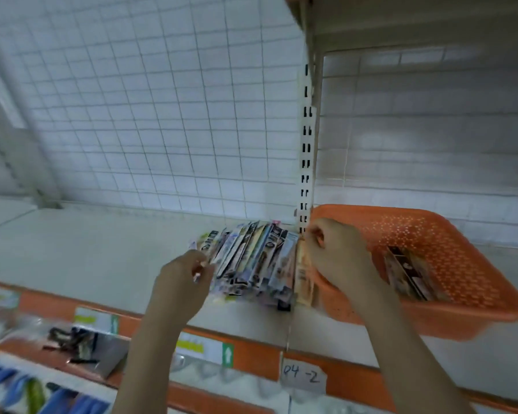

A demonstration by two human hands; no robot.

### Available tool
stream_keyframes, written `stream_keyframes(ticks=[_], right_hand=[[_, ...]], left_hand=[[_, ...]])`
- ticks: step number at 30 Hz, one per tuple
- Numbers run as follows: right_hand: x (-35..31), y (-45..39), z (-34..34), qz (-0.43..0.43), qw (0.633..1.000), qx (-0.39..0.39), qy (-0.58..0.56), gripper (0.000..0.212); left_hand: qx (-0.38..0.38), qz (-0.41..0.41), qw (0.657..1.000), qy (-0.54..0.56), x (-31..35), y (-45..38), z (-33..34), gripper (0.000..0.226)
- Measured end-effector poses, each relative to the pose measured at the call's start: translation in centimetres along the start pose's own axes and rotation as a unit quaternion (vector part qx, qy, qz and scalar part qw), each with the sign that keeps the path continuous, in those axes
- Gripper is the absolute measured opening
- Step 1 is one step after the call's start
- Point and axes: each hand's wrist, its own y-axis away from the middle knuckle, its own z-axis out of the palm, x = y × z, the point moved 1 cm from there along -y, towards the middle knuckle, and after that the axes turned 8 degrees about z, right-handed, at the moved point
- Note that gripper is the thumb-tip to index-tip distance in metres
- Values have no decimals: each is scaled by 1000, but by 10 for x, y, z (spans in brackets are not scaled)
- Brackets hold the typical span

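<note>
A row of flat printed packets stands leaning on a white shelf. My left hand is at the row's left end with curled fingers, pinching the outermost packet there. My right hand is at the row's right end, its fingers curled round an orange-brown packet next to the basket. The orange plastic basket sits on the shelf to the right and holds a few more packets.
A wire grid back panel rises behind the shelf, with a slotted upright between bays. The shelf front carries an orange strip with price labels and a handwritten tag. Goods hang on a lower level at bottom left.
</note>
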Motion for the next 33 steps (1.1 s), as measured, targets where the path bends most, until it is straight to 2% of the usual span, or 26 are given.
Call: stream_keyframes(ticks=[5, 9, 15, 18, 21, 25, 31, 33], right_hand=[[-42, -1, 54, -15, 1000, -18, 18, 13], [-50, -14, 88, 38, 998, -12, 52, 20], [-49, -39, 114, 195, 968, -84, 135, 89], [-55, -46, 122, 232, 950, -134, 160, 104], [-54, -51, 129, 256, 935, -177, 169, 100], [-52, -55, 129, 237, 948, -146, 155, 51], [-56, -53, 121, 229, 951, -138, 156, 45], [-62, -50, 118, 233, 945, -147, 174, 55]], left_hand=[[2, -38, 999, 8, -58, -8, -15, 20], [-44, -47, 998, 3, -93, -21, -18, 29], [-101, -15, 995, -8, -120, -47, -14, 36], [-135, 0, 991, 0, -120, -58, -7, 41], [-177, -10, 984, 21, -117, -63, 0, 48], [-216, -22, 976, 33, -119, -69, 13, 55], [-235, -6, 970, 59, -116, -79, 24, 66], [-250, 11, 966, 68, -117, -81, 28, 74]])
